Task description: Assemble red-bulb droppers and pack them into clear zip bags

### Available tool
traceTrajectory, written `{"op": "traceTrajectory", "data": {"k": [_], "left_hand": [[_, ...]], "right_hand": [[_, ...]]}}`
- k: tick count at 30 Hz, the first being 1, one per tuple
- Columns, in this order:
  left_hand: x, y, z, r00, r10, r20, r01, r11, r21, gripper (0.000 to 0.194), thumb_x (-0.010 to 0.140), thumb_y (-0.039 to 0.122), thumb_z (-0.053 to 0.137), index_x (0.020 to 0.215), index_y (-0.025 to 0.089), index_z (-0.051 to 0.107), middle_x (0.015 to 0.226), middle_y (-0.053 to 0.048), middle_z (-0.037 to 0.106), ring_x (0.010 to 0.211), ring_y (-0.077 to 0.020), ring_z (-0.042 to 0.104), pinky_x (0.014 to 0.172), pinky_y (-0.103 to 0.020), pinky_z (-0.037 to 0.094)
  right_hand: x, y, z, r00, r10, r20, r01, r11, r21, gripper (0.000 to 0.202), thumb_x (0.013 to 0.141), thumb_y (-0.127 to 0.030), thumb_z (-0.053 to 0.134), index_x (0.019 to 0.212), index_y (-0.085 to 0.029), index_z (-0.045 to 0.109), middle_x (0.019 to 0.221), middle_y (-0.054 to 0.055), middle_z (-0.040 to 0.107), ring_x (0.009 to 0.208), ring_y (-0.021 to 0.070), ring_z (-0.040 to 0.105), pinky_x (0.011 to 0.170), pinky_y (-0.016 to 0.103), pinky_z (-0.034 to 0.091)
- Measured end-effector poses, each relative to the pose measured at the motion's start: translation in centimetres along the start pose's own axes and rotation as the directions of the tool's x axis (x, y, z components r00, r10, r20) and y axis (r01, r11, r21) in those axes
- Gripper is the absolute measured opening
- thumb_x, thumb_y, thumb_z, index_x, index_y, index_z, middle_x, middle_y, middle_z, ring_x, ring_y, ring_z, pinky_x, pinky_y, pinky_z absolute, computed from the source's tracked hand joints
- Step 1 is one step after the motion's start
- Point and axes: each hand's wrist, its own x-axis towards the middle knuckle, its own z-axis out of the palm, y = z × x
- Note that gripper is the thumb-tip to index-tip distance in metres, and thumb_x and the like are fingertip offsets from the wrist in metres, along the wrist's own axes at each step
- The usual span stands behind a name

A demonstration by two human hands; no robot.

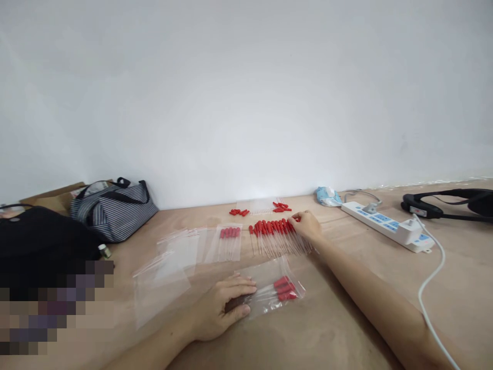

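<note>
My left hand [219, 306] rests low at the centre, its curved fingers and thumb holding the left end of a clear zip bag [265, 288]. Inside that bag lie several droppers with red bulbs [285, 289], bulbs toward the zip edge on the right. Farther back, my right hand [306, 226] pinches the red bulb of a dropper at the right end of a row of droppers [271, 227]. Their thin clear tubes point toward me. To the left of the row is another zip bag [230, 252] with several red-bulbed droppers in it.
Flat zip bags [165, 270] overlap at left. Near the wall lie loose red bulbs [239, 212], more red bulbs [282, 207] and clear tubes [262, 211]. A power strip [385, 226] with a white cable [439, 257] and a black headset [442, 203] are right; a striped bag [115, 208] stands left.
</note>
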Motion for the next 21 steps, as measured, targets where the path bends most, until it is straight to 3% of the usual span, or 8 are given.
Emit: {"op": "traceTrajectory", "data": {"k": [5, 10, 17, 21], "left_hand": [[0.1, 0.5, -0.3, 1.000, -0.009, 0.009, 0.009, 1.000, 0.003, 0.033, 0.082, 0.032, 0.048, 0.114, 0.025, 0.053, 0.120, -0.003, 0.054, 0.113, -0.0204, 0.046, 0.102, -0.043, 0.027], [0.3, 0.5, -0.3, 1.000, -0.002, -0.011, 0.002, 1.000, -0.013, 0.032, 0.082, 0.032, 0.049, 0.112, 0.027, 0.054, 0.119, -0.002, 0.054, 0.112, -0.0209, 0.047, 0.101, -0.044, 0.028], [0.1, -0.1, 0.2, 1.000, 0.023, -0.018, -0.023, 1.000, 0.001, 0.033, 0.083, 0.032, 0.047, 0.115, 0.027, 0.052, 0.121, -0.003, 0.053, 0.114, -0.0209, 0.045, 0.101, -0.042, 0.028], [-0.1, 0.0, 0.1, 0.999, -0.046, -0.017, 0.046, 0.999, 0.011, 0.044, 0.082, 0.034, 0.048, 0.125, 0.029, 0.040, 0.132, -0.001, 0.040, 0.120, -0.0229, 0.036, 0.099, -0.041, 0.030]], "right_hand": [[-0.6, -0.2, -2.2, 0.999, -0.032, 0.023, 0.025, 0.971, 0.238, 0.032, 0.077, -0.047, 0.039, 0.082, -0.016, 0.050, 0.069, 0.002, 0.060, 0.057, 0.0123, 0.056, 0.052, 0.024, 0.042], [-3.9, 0.0, -4.4, 0.997, 0.011, 0.075, -0.058, 0.743, 0.667, 0.040, 0.067, -0.056, 0.052, 0.080, -0.020, 0.039, 0.055, -0.005, 0.054, 0.039, 0.0079, 0.046, 0.037, 0.020, 0.038], [-8.3, -0.7, -3.8, 0.957, 0.167, 0.235, -0.289, 0.566, 0.772, 0.039, 0.063, -0.053, 0.059, 0.073, -0.021, 0.040, 0.057, -0.004, 0.056, 0.045, 0.0090, 0.053, 0.045, 0.023, 0.047], [-10.2, -1.5, -3.2, 0.905, 0.087, 0.416, -0.398, 0.519, 0.757, 0.038, 0.061, -0.050, 0.064, 0.070, -0.020, 0.043, 0.060, -0.002, 0.059, 0.051, 0.0113, 0.058, 0.050, 0.024, 0.049]]}}
